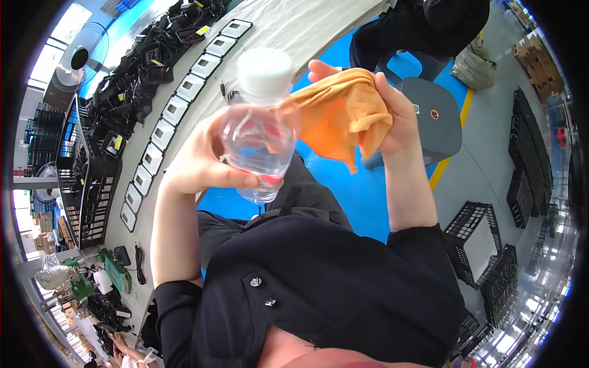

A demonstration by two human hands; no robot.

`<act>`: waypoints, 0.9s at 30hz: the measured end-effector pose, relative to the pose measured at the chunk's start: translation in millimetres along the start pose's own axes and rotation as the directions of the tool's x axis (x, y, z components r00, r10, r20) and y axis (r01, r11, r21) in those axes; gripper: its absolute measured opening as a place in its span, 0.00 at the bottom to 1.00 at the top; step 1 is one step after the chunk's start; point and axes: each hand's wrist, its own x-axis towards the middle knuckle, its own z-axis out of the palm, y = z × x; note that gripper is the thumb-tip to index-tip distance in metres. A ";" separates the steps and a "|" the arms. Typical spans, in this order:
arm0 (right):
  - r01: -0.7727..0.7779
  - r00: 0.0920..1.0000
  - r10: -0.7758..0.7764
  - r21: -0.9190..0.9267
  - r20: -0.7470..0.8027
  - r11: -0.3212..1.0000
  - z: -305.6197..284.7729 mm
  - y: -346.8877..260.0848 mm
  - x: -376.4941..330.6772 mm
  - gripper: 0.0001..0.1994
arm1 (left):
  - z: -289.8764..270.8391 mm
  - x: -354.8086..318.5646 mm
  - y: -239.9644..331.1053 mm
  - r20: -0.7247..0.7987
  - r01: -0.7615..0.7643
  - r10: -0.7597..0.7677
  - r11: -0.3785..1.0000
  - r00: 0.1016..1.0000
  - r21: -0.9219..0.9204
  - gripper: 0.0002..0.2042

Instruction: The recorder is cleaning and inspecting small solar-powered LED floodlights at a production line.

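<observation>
A person in a dark shirt holds up a clear bottle (pixel 261 138), white cap (pixel 265 73) in place, in front of the chest. The left hand (pixel 196 162) grasps it from the left, thumb pressed across the lower front and fingers passing behind, a grip that probably steadies the smooth body while leaving the cap uncovered. Just right of the bottle, the right hand (pixel 397 116) grasps a bunched orange cloth (pixel 337 113), its folds gathered toward the palm and a loose corner hanging, perhaps so the limp fabric stays under control. Whether cloth and bottle touch, or whether the bottle contains liquid, cannot be told from this angle.

Left of the bottle, white panels with black rims (pixel 162 134) stand in a single curving file along a pale table (pixel 291 27), apparently spaced so each can be reached alone. Farther left of the bottle lies a heap of black devices and cables (pixel 144 70), seemingly piled with less order. Well to the right of the bottle stand a gray stool (pixel 434 116) and, lower down, a black crate (pixel 454 248).
</observation>
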 end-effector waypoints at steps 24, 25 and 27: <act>-0.037 0.954 -0.216 -0.798 -0.207 0.601 2.1 14.1 -26.1 0.14 | 28.4 7.3 11.2 -0.039 0.228 0.645 -0.211 0.763 0.951 0.29; -0.031 0.953 -0.223 -0.797 -0.205 0.603 1.3 14.3 -27.0 0.14 | 29.3 7.6 11.6 -0.037 0.225 0.643 -0.212 0.765 0.951 0.29; -0.024 0.951 -0.233 -0.796 -0.206 0.605 -0.7 12.6 -28.0 0.14 | 31.4 9.4 13.3 -0.019 0.210 0.635 -0.228 0.772 0.951 0.29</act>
